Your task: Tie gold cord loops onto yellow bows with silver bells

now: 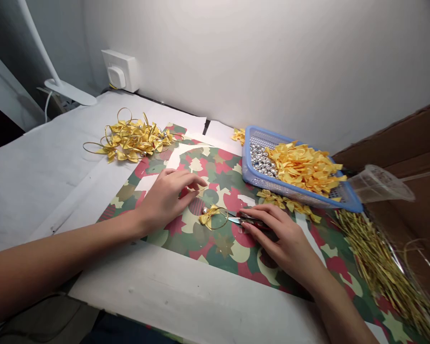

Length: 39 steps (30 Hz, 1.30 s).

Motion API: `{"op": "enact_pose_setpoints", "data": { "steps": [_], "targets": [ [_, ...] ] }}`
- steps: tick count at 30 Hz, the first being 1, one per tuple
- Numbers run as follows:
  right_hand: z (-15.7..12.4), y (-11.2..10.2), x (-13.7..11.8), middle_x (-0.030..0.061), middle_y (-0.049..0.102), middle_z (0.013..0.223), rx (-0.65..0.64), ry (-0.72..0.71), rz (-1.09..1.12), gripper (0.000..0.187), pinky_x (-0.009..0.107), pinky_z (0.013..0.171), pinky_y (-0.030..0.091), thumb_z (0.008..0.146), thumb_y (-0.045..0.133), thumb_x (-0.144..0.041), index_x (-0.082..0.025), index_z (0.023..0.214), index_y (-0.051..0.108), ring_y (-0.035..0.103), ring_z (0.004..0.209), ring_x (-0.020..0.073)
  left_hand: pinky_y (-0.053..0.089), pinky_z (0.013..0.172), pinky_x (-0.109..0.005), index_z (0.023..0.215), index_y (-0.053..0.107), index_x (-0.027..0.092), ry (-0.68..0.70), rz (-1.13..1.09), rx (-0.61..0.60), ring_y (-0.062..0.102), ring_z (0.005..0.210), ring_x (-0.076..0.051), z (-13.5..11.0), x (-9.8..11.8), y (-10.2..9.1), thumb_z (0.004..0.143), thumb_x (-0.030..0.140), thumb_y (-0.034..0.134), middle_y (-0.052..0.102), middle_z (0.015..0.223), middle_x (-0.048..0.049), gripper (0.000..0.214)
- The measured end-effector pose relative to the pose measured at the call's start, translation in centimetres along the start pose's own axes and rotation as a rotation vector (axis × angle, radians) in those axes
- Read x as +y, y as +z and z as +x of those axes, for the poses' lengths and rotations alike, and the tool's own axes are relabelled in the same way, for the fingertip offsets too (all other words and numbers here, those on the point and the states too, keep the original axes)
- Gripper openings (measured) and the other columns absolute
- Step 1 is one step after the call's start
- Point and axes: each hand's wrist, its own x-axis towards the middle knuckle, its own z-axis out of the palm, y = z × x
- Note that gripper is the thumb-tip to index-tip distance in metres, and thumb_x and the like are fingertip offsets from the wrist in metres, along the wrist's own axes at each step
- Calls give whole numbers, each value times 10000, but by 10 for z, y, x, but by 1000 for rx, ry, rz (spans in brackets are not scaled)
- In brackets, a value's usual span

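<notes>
On the patterned sheet lies a yellow ribbon bow (209,216) with a silver bell (204,210) and a gold cord loop. My right hand (277,229) grips thread snips (235,220), whose pointed metal blades reach the right edge of the loop. Much of the snips' dark body is hidden by my fingers. My left hand (175,191) hovers just left of the bow, fingers curved and apart, with nothing plainly held.
Finished-looking bows with bells and loops form a pile (136,138) at the back left. A blue basket (249,167) contains silver bells and yellow bows. Gold cords (383,267) lie on the right, near a clear plastic cup (383,184). A lamp base (71,93) stands back left.
</notes>
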Motion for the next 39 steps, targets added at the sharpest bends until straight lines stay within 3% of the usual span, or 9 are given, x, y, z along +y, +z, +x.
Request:
{"op": "enact_pose_setpoints", "data": {
  "steps": [4,8,12,16,22,28,39],
  "targets": [
    [3,5,-15,85,621,998,124,57,82,204,340,764,522,907,528,-274,-221,1086,611,623,912,215,380,866,-359,988,612,223,60,55,55,577,1002,-181,-1,2,-1,856,74,472,639,1030,-49,243],
    [11,13,-38,68,628,979,218,119,246,221,287,693,535,936,466,-249,-225,1122,582,635,833,172,360,734,-327,797,575,187,66,52,-22,578,684,-141,-5,14,-4,840,235,544,635,730,12,72],
    [18,20,-50,79,635,1054,146,-3,302,234,285,771,532,914,487,-194,-208,1116,606,627,953,182,318,682,-312,624,502,172,89,45,-150,548,608,-119,-12,22,0,822,323,575,594,624,37,260],
    [16,23,-51,55,660,919,74,28,342,140,259,681,534,893,523,-167,-195,967,639,640,767,151,310,687,-309,666,504,172,74,62,-190,565,685,-143,-16,22,5,798,291,582,599,681,29,194],
    [14,25,-52,89,597,1092,157,1,258,309,276,675,543,902,492,-157,-222,1199,546,621,776,145,347,710,-314,796,486,188,47,19,-195,572,718,-164,-16,22,6,808,275,556,612,766,10,112],
    [13,26,-50,58,671,911,164,-2,284,195,261,648,548,891,502,-126,-208,999,643,654,771,156,382,729,-322,837,472,199,27,-74,-167,593,708,-156,-18,23,9,807,194,523,634,778,15,60],
    [11,28,-52,38,679,803,213,22,191,151,247,576,508,873,506,-89,-187,885,619,624,691,146,412,692,-319,824,441,204,-11,-112,-149,564,663,-141,-19,23,10,765,173,530,609,740,21,112]
  ]
}}
